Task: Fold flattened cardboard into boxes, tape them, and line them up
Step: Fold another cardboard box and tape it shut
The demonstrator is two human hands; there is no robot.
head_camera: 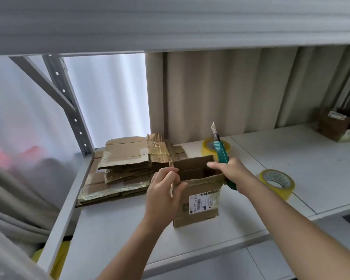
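An open cardboard box [197, 190] stands upright at the centre of the frame on a white shelf [113, 229], its top open and a printed label on its near face. The left hand [163, 190] pinches the box's left flap at the rim, fingers curled round the edge. The right hand [229, 171] has its grip closed round a green utility knife [220, 150] — blade out, pointing up — while its fingers touch the box's right rim. Just left of the box lies a stack of flattened cardboard [123, 168], some pieces carrying old tape. One tape roll [278, 183] lies right of the box, near the right forearm; another [208, 147] sits behind the knife. At the far right edge stand more brown boxes [335, 124] — blurred. A grey rack upright [69, 102] rises at upper left, with curtains [220, 91] behind.
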